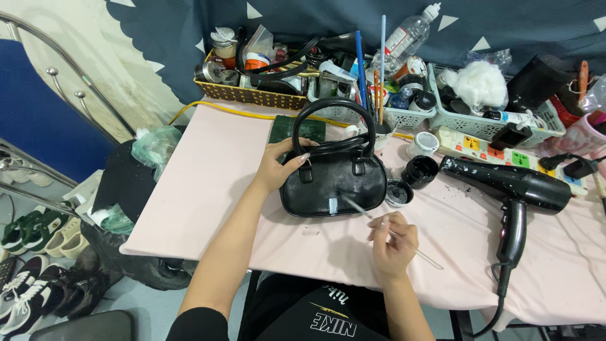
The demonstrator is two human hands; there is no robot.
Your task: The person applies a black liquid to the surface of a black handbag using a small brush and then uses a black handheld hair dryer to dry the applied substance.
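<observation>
A small glossy black handbag (332,183) with two looped handles stands upright on the pink table (208,189). My left hand (282,163) grips its upper left corner, fingers on the top edge. Lower right of the bag, my right hand (392,243) holds a thin clear-handled brush (379,224) like a pen. The brush tip touches the lower front of the bag. An open black jar (420,170) and its lid (399,192) sit just right of the bag.
A black hair dryer (514,186) lies on the right, cord hanging off the table edge. A power strip (499,151) and baskets (252,95) full of bottles, brushes and cotton line the back. Shoes (28,278) lie on the floor at left.
</observation>
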